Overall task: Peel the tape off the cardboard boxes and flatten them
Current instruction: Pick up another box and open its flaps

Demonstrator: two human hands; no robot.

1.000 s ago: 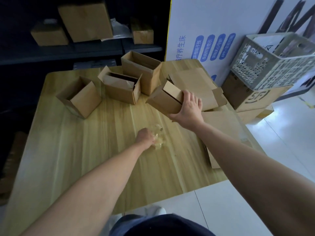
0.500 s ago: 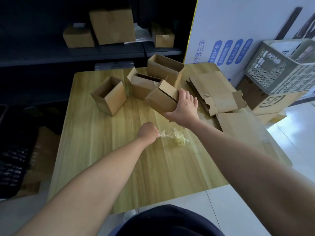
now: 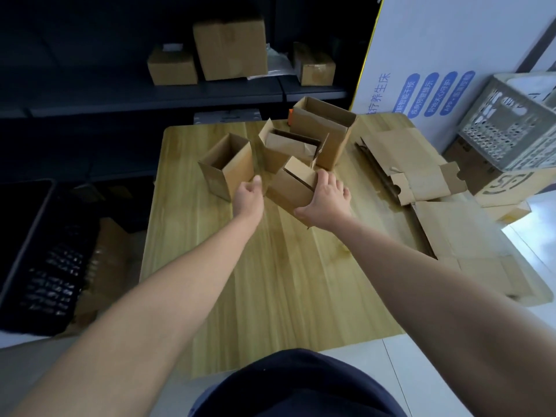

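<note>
The small cardboard box [image 3: 293,188] looks like featherweight stuff: thin brown corrugated board, stiff across the panels but easy to crush at the folds. It probably wants holding by the corners and edges rather than squeezed mid-panel. It's plain brown with no print showing, tilted, with a top flap sticking up and a dark slot where the flaps meet. Any tape on it is too hard to make out from here.

The person's right hand [image 3: 326,197] is clamped on it from the near right side, thumb low on the near face and fingers over the top edge. The left hand [image 3: 249,197] is right at the box's left side with the thumb up and the fingers tucked out of sight, so can't tell if it's gripping anything.

All this is toward the far middle of the tabletop [image 3: 270,281], just in front of a cluster of open boxes [image 3: 228,167], with flattened cardboard [image 3: 400,158] piled along the right edge
</note>
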